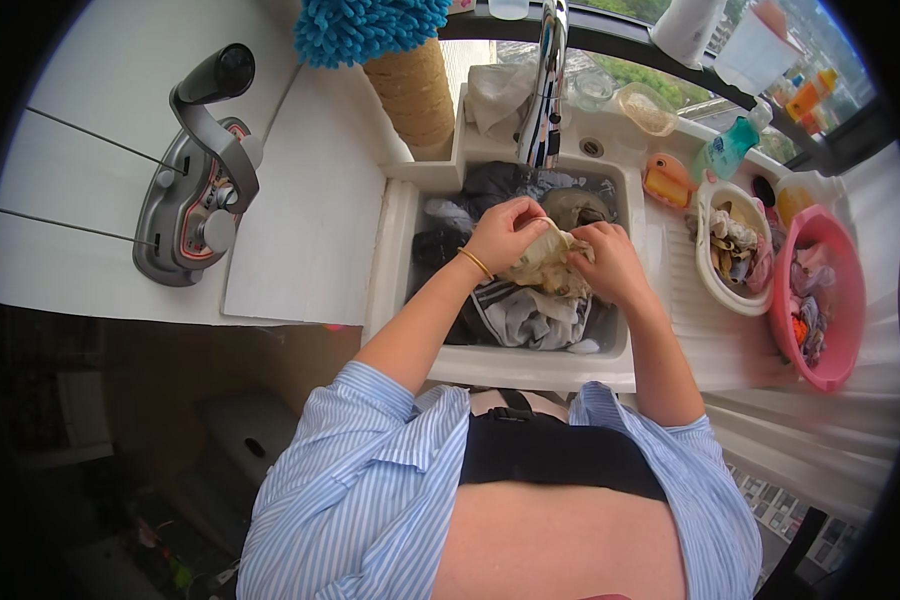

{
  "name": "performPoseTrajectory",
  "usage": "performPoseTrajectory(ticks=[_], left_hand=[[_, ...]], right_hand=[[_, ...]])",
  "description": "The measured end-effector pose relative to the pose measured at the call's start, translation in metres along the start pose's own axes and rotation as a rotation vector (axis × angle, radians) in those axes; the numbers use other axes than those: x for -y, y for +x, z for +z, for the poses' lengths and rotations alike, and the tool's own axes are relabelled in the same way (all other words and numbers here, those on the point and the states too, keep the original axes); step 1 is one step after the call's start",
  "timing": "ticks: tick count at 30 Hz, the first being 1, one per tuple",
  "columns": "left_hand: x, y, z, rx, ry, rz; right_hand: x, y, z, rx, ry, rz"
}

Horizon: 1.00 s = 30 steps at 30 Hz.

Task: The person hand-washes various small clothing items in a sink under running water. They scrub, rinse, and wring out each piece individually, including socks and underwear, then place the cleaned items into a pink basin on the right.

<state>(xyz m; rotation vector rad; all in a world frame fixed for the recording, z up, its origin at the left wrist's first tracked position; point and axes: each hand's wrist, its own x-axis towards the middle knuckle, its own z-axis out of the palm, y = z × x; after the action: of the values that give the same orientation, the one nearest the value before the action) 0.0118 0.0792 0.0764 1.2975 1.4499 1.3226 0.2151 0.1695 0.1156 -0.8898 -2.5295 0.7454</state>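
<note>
A cream patterned garment (544, 262), wet and bunched, is pinched between my two hands over the sink basin (630, 315). My left hand (504, 234), with a gold bangle at the wrist, holds its upper left edge. On the other side, my right hand (612, 261) grips the cloth with fingers and thumb. Beneath lie soaked clothes in water: a grey-white garment with dark stripes (532, 319), dark fabric (495, 184) and an olive-grey piece (574, 208). A chrome faucet (544, 112) rises behind the hands. The garment's lower part merges with the pile.
Right of the basin stand a white tub (709, 274) and a pink basin (832, 360), both holding clothes. An orange soap dish (667, 180) and green pump bottle (727, 150) are behind. On the left counter (307, 225) sits a hand-crank device (195, 217); a rope-wrapped post (412, 97) stands nearby.
</note>
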Motion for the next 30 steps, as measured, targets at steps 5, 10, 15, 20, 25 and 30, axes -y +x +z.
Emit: performPoseTrajectory(ticks=[5, 10, 15, 20, 25, 30], left_hand=[[-0.033, 0.005, 0.011, 0.053, 0.205, 0.085], [-0.025, 0.001, -0.016, 0.025, 0.132, 0.169], [0.024, 0.0, -0.015, 0.07, 0.562, 0.468], [0.044, -0.007, -0.017, -0.179, 1.069, -0.077], [0.015, -0.026, -0.009, 0.168, 1.156, -0.289], [0.024, -0.005, 0.003, 0.452, 1.164, -0.467]], right_hand=[[0.004, 0.003, 0.032, -0.214, 0.225, -0.076], [-0.007, 0.003, 0.02, -0.059, 0.678, 0.142], [0.016, -0.003, -0.012, -0.048, 0.454, -0.177], [0.013, -0.005, -0.029, -0.133, 0.29, -0.234], [-0.033, 0.008, 0.029, -0.157, -0.038, 0.028], [-0.048, 0.008, 0.131, 0.173, -0.225, 0.141]])
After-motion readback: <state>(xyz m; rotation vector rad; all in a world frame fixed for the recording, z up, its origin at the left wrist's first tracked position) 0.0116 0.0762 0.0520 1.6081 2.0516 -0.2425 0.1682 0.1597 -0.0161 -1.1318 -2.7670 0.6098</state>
